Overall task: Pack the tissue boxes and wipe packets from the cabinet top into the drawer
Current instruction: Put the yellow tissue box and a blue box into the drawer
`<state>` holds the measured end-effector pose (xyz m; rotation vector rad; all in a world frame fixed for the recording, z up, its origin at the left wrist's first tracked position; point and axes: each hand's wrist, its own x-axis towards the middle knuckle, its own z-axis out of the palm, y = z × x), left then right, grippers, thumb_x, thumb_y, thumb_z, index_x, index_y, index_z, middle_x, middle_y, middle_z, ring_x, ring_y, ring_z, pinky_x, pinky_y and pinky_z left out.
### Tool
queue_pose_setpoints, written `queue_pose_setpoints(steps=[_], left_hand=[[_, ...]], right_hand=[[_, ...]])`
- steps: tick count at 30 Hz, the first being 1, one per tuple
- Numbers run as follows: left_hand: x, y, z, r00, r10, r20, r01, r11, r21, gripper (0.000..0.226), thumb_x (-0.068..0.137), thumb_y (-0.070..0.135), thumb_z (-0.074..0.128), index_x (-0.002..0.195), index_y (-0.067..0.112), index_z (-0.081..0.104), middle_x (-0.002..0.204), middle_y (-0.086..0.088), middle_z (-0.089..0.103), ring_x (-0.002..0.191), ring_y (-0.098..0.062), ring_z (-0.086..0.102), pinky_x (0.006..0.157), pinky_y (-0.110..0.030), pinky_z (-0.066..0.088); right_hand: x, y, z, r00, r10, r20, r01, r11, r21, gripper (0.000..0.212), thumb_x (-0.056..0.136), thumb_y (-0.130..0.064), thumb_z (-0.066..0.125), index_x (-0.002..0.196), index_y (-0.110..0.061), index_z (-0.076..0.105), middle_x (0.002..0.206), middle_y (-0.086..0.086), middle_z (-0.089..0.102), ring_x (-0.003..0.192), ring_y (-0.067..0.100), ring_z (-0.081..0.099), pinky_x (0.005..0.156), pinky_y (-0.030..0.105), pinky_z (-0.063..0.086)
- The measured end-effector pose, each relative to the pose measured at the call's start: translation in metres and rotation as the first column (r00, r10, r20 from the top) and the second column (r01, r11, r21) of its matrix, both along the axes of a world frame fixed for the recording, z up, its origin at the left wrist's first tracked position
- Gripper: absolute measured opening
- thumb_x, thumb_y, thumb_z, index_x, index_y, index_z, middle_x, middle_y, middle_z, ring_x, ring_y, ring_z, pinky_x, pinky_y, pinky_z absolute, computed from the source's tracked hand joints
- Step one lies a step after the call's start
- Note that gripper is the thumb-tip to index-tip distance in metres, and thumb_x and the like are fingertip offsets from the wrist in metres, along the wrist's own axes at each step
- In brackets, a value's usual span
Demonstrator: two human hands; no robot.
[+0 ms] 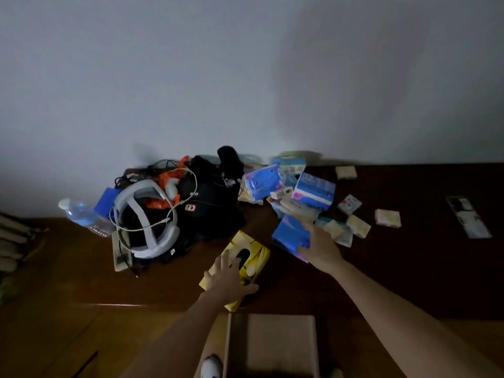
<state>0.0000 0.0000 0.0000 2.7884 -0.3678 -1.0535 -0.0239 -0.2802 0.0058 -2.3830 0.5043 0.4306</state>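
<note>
Tissue box (245,257), yellow, lies near the cabinet top's (409,268) front edge, just above the open drawer (281,342).
Left hand (229,279) rests spread on it, not closed; right hand (321,246) lies open on a blue packet (289,236). Probably light and stiff, best held by the long sides; its long axis runs diagonally toward the wall.

Yellow tissue box (252,248) with black markings; blue wipe packet (290,236); white headset (147,216); dark brown cabinet top (409,268)

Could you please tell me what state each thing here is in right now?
Drawer: open.
Yellow box: on cabinet, under left hand.
Blue packet: on cabinet, under right hand.
Bottle: lying down, capped.
</note>
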Motion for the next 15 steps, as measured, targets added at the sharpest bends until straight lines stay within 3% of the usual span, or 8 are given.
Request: queue_pose_setpoints(steps=[2,5,8,11,15], left_hand=[[-0.001,-0.006,-0.019,0.999,-0.041,-0.004,0.041,0.997,0.062,0.102,0.08,0.073,0.06,0.156,0.018,0.021,0.164,-0.009,-0.025,0.15,-0.036,-0.022,0.113,-0.074,0.011],[-0.011,-0.006,-0.05,0.987,-0.118,0.108,0.096,0.977,0.188,0.09,0.085,0.067,0.059,0.148,0.007,0.033,0.155,-0.017,-0.042,0.141,-0.042,-0.039,0.108,-0.08,0.001],[-0.018,0.001,-0.074,0.964,-0.147,0.222,0.106,0.977,0.184,0.082,0.087,0.066,0.055,0.14,0.006,0.039,0.146,-0.017,-0.053,0.136,-0.041,-0.047,0.106,-0.082,-0.004],[-0.021,0.004,-0.084,0.948,-0.153,0.278,0.112,0.981,0.156,0.073,0.09,0.064,0.052,0.137,0.008,0.04,0.149,-0.016,-0.05,0.138,-0.04,-0.044,0.106,-0.081,-0.006],[-0.023,0.006,-0.091,0.918,-0.152,0.366,0.105,0.984,0.144,0.066,0.092,0.063,0.05,0.13,0.009,0.043,0.158,-0.017,-0.036,0.143,-0.041,-0.037,0.106,-0.08,-0.004]], right_hand=[[0.02,0.004,-0.014,0.992,0.121,-0.03,-0.124,0.982,-0.143,0.093,0.082,-0.042,0.074,0.158,-0.022,0.024,0.159,0.009,0.033,0.145,0.034,0.032,0.114,0.049,0.035],[0.033,0.007,-0.044,0.965,0.19,-0.18,-0.225,0.953,-0.201,0.11,0.079,-0.054,0.075,0.16,-0.028,0.005,0.168,0.011,0.003,0.153,0.038,0.007,0.118,0.058,0.025],[0.025,0.013,-0.082,0.955,0.216,-0.203,-0.275,0.904,-0.328,0.115,0.084,-0.07,0.06,0.159,-0.029,-0.017,0.167,0.014,-0.019,0.153,0.04,-0.014,0.117,0.067,0.01],[0.024,0.015,-0.1,0.948,0.287,-0.137,-0.318,0.84,-0.44,0.11,0.085,-0.079,0.045,0.156,-0.031,-0.024,0.167,0.017,-0.015,0.153,0.044,-0.007,0.115,0.07,0.006],[0.027,0.015,-0.106,0.95,0.314,0.008,-0.258,0.795,-0.549,0.107,0.086,-0.065,0.06,0.16,-0.031,-0.009,0.165,0.025,0.004,0.151,0.046,0.009,0.114,0.069,0.013]])
